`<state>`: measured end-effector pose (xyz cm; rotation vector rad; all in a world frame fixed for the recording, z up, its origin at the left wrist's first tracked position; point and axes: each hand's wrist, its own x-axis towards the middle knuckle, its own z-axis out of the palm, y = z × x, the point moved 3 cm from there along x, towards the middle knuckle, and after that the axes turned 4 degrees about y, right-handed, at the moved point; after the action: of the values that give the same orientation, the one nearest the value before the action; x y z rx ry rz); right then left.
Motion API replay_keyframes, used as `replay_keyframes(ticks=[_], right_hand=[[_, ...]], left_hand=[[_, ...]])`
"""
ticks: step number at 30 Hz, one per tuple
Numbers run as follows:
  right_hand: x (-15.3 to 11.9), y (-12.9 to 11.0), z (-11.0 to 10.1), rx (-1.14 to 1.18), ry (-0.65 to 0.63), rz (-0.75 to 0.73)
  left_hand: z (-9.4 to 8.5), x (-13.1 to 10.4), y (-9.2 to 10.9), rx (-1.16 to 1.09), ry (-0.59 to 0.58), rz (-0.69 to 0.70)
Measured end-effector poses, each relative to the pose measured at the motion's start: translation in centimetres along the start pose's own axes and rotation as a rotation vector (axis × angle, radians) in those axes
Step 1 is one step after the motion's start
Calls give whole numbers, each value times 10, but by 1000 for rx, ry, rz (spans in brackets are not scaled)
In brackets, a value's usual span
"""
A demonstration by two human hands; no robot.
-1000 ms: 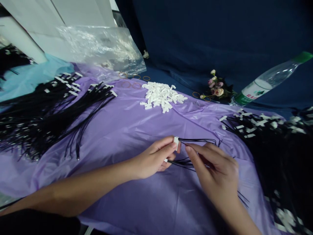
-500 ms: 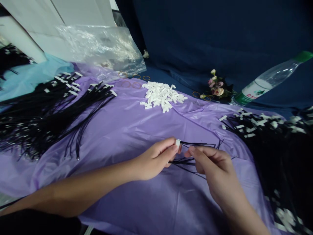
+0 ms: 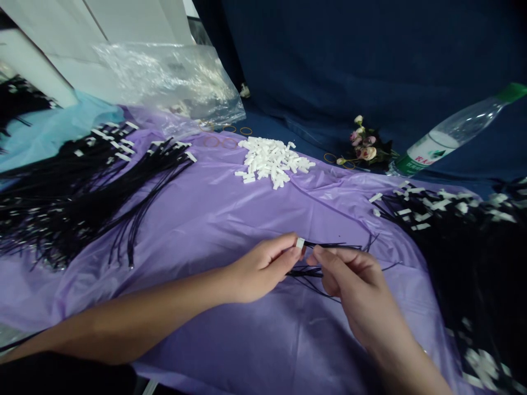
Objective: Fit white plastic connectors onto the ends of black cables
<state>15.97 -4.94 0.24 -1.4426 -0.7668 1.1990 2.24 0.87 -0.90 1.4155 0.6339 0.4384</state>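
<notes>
White connector [image 3: 300, 242] is clamped between thumb and forefinger of my left hand [image 3: 263, 269], black wires [image 3: 310, 243] running right from it. My right hand [image 3: 360, 280] is at those wires; whether it grips one, I cannot tell. Beneath both hands: purple sheet [image 3: 230, 219], white pile [image 3: 272, 159] beyond.

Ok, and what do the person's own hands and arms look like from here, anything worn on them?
Both the left hand and right hand are bare, with no gloves, rings or watch visible. The left forearm and right forearm show no sleeve. Black fabric, perhaps clothing, shows at lower left.
</notes>
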Motion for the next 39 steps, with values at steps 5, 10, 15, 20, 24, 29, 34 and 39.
replay_keyframes(ticks=[5,10,15,20,24,29,34,39], right_hand=[[0,-3,-2,-162,-36,-96],[-15,-25,-15,-645,410,-780],[-23,-19,2,-910,125,-1141],[-11,-3,15,-1140,113,-1165],[-22,-10,17,-1138,247,-1265],[-48,-22,18,-1093,375,-1370],[-39,-35,8,-1024,407,-1236],[-9,-66,-4,-818,234,-992]], left_hand=[[0,4,-2,-180,20,-132],[-12,12,-4,-480,236,-247],[-17,12,-8,-694,282,-335],[-15,12,-9,-805,307,-329],[-17,12,-3,-835,414,-324],[-13,12,16,-795,463,-264],[-5,15,48,-716,499,-149],[9,26,92,-637,399,-12]])
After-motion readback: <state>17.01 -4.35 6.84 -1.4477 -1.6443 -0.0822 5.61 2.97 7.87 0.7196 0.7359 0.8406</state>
